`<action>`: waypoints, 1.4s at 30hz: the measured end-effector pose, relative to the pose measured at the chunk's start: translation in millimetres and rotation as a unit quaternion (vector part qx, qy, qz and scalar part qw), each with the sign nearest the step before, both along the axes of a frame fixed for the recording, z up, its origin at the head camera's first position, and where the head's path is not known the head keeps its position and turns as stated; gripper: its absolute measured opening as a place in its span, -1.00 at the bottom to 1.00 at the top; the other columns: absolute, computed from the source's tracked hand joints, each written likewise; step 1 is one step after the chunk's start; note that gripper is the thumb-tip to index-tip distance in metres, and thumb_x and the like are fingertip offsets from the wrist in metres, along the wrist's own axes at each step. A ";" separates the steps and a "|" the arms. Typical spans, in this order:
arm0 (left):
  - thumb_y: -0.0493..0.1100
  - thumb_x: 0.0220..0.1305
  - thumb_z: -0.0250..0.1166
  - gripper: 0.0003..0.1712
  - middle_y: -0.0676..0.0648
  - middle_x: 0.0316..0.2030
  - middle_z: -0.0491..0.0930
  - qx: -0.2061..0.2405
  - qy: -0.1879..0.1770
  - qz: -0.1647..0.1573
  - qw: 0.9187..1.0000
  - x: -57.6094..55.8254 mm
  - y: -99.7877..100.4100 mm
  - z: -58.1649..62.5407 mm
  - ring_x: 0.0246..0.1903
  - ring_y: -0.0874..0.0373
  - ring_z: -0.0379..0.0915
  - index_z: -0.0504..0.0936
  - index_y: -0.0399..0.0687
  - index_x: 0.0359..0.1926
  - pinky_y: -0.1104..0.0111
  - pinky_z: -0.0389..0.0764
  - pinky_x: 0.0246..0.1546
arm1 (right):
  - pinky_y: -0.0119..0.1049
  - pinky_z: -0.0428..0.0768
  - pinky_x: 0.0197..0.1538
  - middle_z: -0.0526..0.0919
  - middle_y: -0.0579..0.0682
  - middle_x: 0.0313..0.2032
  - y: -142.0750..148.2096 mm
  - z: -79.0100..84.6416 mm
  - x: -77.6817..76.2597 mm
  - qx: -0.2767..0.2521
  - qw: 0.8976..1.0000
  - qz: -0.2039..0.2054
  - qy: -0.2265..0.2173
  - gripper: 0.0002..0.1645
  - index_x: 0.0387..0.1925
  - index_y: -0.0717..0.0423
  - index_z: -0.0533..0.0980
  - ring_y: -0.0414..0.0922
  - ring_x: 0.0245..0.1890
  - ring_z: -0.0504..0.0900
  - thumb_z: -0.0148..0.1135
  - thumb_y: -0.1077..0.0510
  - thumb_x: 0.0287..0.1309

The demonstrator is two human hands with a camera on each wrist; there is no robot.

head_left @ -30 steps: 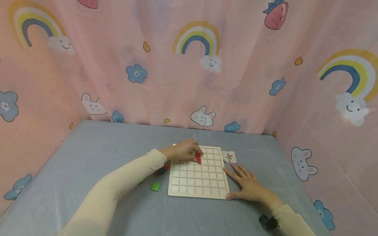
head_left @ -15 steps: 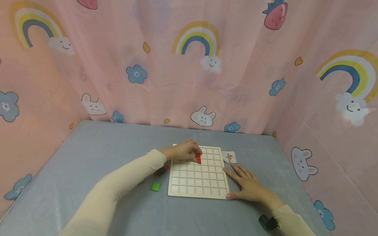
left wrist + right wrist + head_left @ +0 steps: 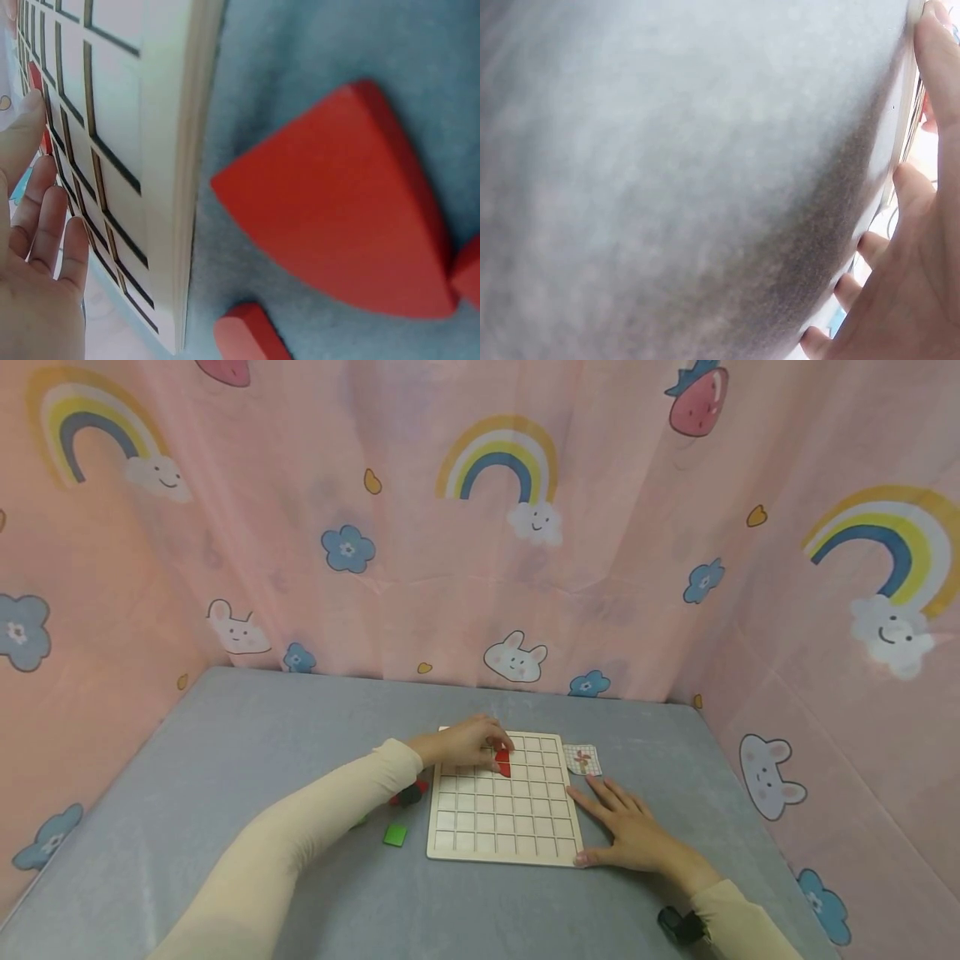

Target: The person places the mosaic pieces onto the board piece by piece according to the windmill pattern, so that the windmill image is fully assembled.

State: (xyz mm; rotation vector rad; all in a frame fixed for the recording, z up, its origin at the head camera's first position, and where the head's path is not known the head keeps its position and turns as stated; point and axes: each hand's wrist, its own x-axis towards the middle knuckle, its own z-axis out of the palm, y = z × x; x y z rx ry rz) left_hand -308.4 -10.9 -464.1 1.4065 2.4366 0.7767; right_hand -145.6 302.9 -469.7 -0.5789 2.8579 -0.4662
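Red piece (image 3: pixel 504 763) is held on the gridded board (image 3: pixel 504 814) between the left hand's (image 3: pixel 465 746) thumb and fingers, its position unchanged from the earlier frame. Its visible long axis is aligned near-to-far; its outline is partly covered. The right hand's (image 3: pixel 632 833) fingers are spread wide at the board's edge.

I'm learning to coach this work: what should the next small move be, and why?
Perhaps loosen the left grip from the red piece it pinches: the piece appears to lie flat on the gridded board, roughly in line with the squares. The right grip touches the board's edge, which may help steady it.
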 end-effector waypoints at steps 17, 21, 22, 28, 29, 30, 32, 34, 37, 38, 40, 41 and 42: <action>-0.25 0.39 0.44 -0.47 -0.29 0.18 0.64 0.068 -0.079 0.074 0.992 -12.7 -50.3 28.6 0.16 -0.11 0.56 0.60 -0.28 0.33 0.01 0.56 0.26 | 0.60 0.03 0.39 0.12 0.33 0.61 8.2 -15.4 -5.9 -0.018 0.999 0.012 0.035 0.28 0.66 -0.29 0.18 0.48 0.56 0.04 0.43 -0.57 0.00; -0.25 0.37 0.45 -0.43 -0.33 0.12 0.65 0.078 -0.081 0.104 0.988 -11.7 -76.3 30.5 0.11 -0.11 0.57 0.59 -0.26 0.35 -0.03 0.56 0.22 | 0.58 0.00 0.42 0.09 0.31 0.63 8.6 -15.2 -6.4 -0.016 1.000 0.007 0.026 0.28 0.67 -0.31 0.16 0.46 0.58 0.01 0.43 -0.57 0.01; -0.26 0.37 0.45 -0.44 -0.33 0.12 0.65 0.082 -0.080 0.111 0.987 -11.0 -82.9 30.0 0.10 -0.11 0.57 0.59 -0.26 0.35 -0.03 0.57 0.21 | 0.58 0.02 0.40 0.10 0.32 0.62 7.6 -13.2 -5.9 -0.014 0.999 0.009 0.028 0.28 0.66 -0.28 0.17 0.47 0.57 0.02 0.44 -0.56 0.00; -0.23 0.34 0.48 -0.45 -0.22 0.06 0.68 0.094 -0.078 0.151 0.981 -2.3 -121.5 22.7 0.09 -0.10 0.58 0.63 -0.21 0.32 -0.02 0.61 0.17 | 0.58 0.05 0.41 0.10 0.33 0.62 0.2 0.4 -2.4 -0.002 1.000 0.008 0.015 0.30 0.63 -0.06 0.24 0.48 0.57 0.03 0.49 -0.51 -0.01; -0.23 0.34 0.49 -0.46 -0.23 0.05 0.68 0.095 -0.077 0.152 0.981 -0.5 -127.4 21.2 0.08 -0.11 0.58 0.63 -0.23 0.31 -0.03 0.61 0.17 | 0.57 0.05 0.42 0.10 0.33 0.62 -0.6 1.4 -2.1 0.002 1.000 0.007 0.012 0.30 0.64 -0.04 0.23 0.47 0.58 0.03 0.50 -0.50 0.00; -0.24 0.34 0.49 -0.47 -0.22 0.04 0.68 0.097 -0.079 0.155 0.980 1.8 -132.8 20.1 0.08 -0.11 0.58 0.64 -0.23 0.30 -0.03 0.61 0.16 | 0.57 0.05 0.43 0.09 0.33 0.62 -1.1 2.0 -2.0 0.005 1.000 0.006 0.012 0.30 0.63 -0.03 0.23 0.47 0.58 0.03 0.51 -0.49 0.00; -0.24 0.34 0.48 -0.48 -0.22 0.03 0.68 0.096 -0.083 0.157 0.979 7.2 -143.1 17.8 0.08 -0.12 0.58 0.64 -0.24 0.29 -0.04 0.62 0.16 | 0.56 0.07 0.43 0.10 0.32 0.62 -2.1 2.4 -1.7 0.011 1.000 0.006 0.013 0.30 0.64 -0.04 0.23 0.46 0.58 0.04 0.51 -0.48 0.00; -0.24 0.35 0.48 -0.48 -0.23 0.03 0.68 0.090 -0.089 0.158 0.979 12.7 -152.8 15.1 0.08 -0.12 0.58 0.64 -0.26 0.28 -0.05 0.62 0.17 | 0.56 0.07 0.43 0.10 0.32 0.63 -2.8 2.4 -1.4 0.012 1.000 0.006 0.011 0.29 0.64 -0.05 0.23 0.45 0.58 0.04 0.51 -0.47 0.00; -0.23 0.35 0.49 -0.48 -0.20 0.06 0.68 0.075 -0.099 0.166 0.978 21.7 -164.8 10.8 0.09 -0.08 0.57 0.65 -0.24 0.29 -0.05 0.60 0.22 | 0.57 0.04 0.43 0.08 0.33 0.63 -2.8 1.6 -1.6 0.009 1.000 0.005 0.005 0.29 0.64 -0.05 0.22 0.46 0.59 0.02 0.51 -0.47 0.01; -0.23 0.35 0.49 -0.48 -0.19 0.06 0.68 0.071 -0.098 0.168 0.978 24.5 -168.4 9.4 0.08 -0.07 0.57 0.65 -0.24 0.28 -0.06 0.60 0.23 | 0.57 0.04 0.43 0.08 0.33 0.63 -2.7 1.1 -1.8 0.009 1.000 0.004 0.002 0.30 0.64 -0.05 0.22 0.46 0.59 0.01 0.51 -0.47 0.01; -0.22 0.34 0.50 -0.48 -0.18 0.07 0.68 0.068 -0.102 0.173 0.977 29.9 -174.4 7.5 0.09 -0.07 0.56 0.66 -0.23 0.28 -0.07 0.58 0.25 | 0.57 0.01 0.44 0.06 0.32 0.64 -2.6 0.7 -1.9 0.006 1.000 -0.001 -0.006 0.30 0.65 -0.06 0.21 0.45 0.60 -0.01 0.50 -0.48 0.01; -0.22 0.33 0.50 -0.48 -0.18 0.08 0.68 0.069 -0.103 0.173 0.977 32.2 -177.3 6.7 0.09 -0.08 0.57 0.66 -0.23 0.28 -0.08 0.57 0.25 | 0.57 0.01 0.43 0.06 0.32 0.64 -2.5 0.6 -1.9 0.005 1.000 -0.001 -0.007 0.30 0.65 -0.06 0.21 0.45 0.59 -0.01 0.51 -0.48 0.01; -0.22 0.33 0.50 -0.48 -0.19 0.08 0.68 0.069 -0.102 0.173 0.977 34.2 -179.9 6.0 0.10 -0.09 0.57 0.66 -0.24 0.27 -0.10 0.58 0.25 | 0.57 0.00 0.44 0.05 0.32 0.64 -2.6 0.7 -1.8 0.005 1.000 -0.004 -0.010 0.30 0.65 -0.07 0.21 0.45 0.60 -0.02 0.50 -0.48 0.01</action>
